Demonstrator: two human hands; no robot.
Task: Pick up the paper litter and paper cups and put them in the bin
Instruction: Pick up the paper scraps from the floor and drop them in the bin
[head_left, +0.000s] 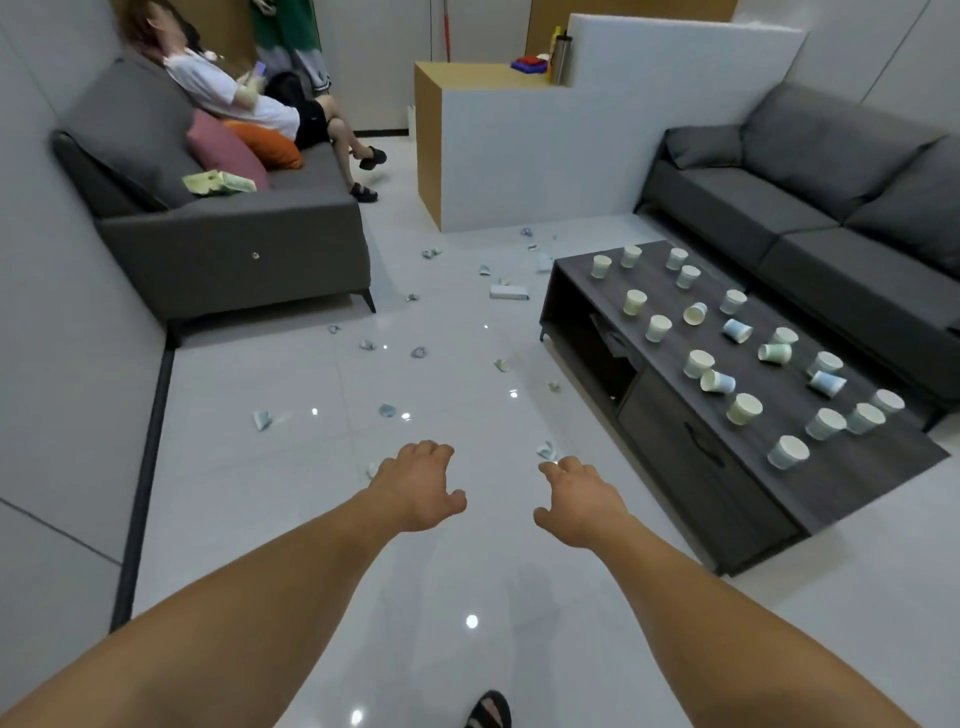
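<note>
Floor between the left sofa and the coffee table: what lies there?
In the head view, crumpled paper scraps dot the white tiles between the sofa and the coffee table, plus a flat box-like piece near the table's far end. No cups there.

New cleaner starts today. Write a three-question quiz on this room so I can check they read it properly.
1. True or false: the left hand and the right hand both hold nothing.
2. Where do the paper cups sit? A) on the coffee table B) on the floor C) on the left sofa
3. Fill in: the crumpled paper scraps lie scattered on the ____.

Key: 1 true; 2 A; 3 floor. No bin shows in this view.
</note>
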